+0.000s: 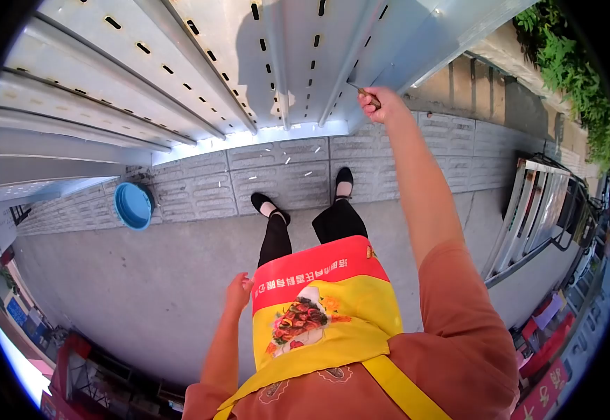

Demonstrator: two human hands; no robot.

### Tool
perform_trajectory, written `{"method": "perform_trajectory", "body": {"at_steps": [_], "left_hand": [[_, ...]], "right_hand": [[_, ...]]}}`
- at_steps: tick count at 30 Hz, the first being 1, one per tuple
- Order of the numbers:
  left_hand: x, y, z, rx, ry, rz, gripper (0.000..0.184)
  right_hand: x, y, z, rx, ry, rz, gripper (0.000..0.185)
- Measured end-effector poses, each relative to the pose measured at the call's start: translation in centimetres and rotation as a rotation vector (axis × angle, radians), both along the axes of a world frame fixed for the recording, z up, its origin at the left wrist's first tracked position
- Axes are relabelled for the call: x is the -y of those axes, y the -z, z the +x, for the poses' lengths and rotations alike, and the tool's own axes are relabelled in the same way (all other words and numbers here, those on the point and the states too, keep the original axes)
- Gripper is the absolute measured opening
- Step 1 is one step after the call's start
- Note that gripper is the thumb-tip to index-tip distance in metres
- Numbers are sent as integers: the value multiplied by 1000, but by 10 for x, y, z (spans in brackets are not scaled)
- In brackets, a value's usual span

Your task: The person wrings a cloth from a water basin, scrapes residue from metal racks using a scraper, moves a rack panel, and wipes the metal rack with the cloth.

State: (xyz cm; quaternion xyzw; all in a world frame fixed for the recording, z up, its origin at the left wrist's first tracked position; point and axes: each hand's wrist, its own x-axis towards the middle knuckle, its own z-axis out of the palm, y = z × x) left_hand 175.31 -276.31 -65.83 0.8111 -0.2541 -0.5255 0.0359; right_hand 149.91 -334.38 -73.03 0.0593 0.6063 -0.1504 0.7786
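My right hand (382, 105) is closed around the brown handle of a small tool (370, 98) with a thin metal blade. The blade's tip meets, or nearly meets, the tall ribbed metal shutter panel (298, 63) with rows of slots; its exact shape is too small to make out. Down beside the red and yellow apron (326, 294) hangs my left hand (239, 290), its fingers loosely bent and apart, with nothing visible in them.
A blue basin (133, 206) sits on the paving to the left. Several small white bits (288, 160) lie on the tiles before my feet. At right stands a metal-framed rack (529, 217); green plants (567, 77) grow beyond the panel's right edge.
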Motion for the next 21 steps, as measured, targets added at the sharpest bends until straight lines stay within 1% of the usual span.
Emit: {"method": "perform_trajectory", "body": {"at_steps": [1, 3, 4, 6, 9, 10, 12, 13, 15, 18, 20, 21], "left_hand": [[-4, 3, -5, -23, -18, -26, 40], [6, 2, -11, -50, 26, -25, 40], [9, -1, -13, -58, 42, -17, 40], [18, -7, -18, -69, -9, -21, 40], [25, -5, -25, -41, -40, -51, 40], [23, -6, -29, -26, -47, -67, 40], [13, -5, -37, -32, 13, -61, 40], [15, -1, -39, -27, 37, -67, 40], [19, -9, -44, -53, 8, -43, 41], [21, -10, -52, -78, -6, -9, 42], [19, -14, -54, -65, -43, 0, 42], [22, -16, -56, -72, -58, -5, 42]], "right_hand": [[-8, -5, -4, -47, -92, -34, 12], [-10, -16, -16, -147, -277, -131, 11], [-2, -20, -19, -129, -248, -122, 11], [4, -25, -22, -79, -193, -87, 11], [-9, -6, -2, -79, -201, -78, 13], [-20, -2, -4, -228, -412, -132, 13], [-32, -2, -13, -537, -831, -254, 15], [-27, -5, -17, -428, -745, -249, 16], [-35, -16, -31, -215, -573, -199, 17], [-29, -13, -21, 11, -119, -234, 20], [-50, -5, -7, -295, -435, -279, 22], [-62, 1, -9, -296, -712, -247, 22]]}}
